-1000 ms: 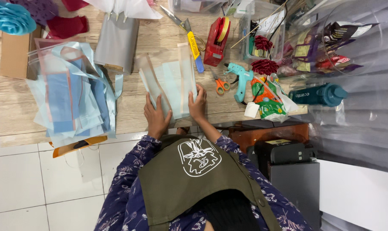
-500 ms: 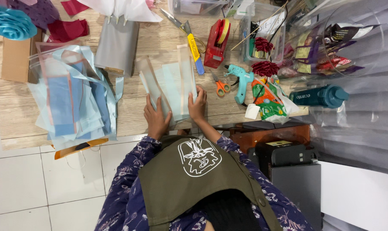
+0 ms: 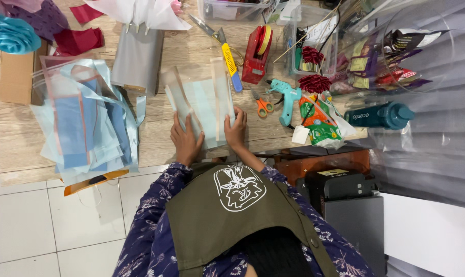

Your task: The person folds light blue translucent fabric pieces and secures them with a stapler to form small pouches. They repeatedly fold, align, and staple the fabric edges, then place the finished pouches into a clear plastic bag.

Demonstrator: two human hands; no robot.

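Observation:
A folded stack of translucent light-blue wrapping sheets with pale pink edges lies on the wooden table in front of me. My left hand rests on its lower left part, fingers spread over the fold. My right hand grips the stack's lower right edge, fingers curled onto the pink strip. Both hands hold the sheets down against the table near its front edge.
A loose pile of blue sheets lies to the left. Right of my hands are orange scissors, a teal glue gun, a red tape dispenser, a yellow-handled cutter, snack bags and a teal bottle. A grey sheet lies behind.

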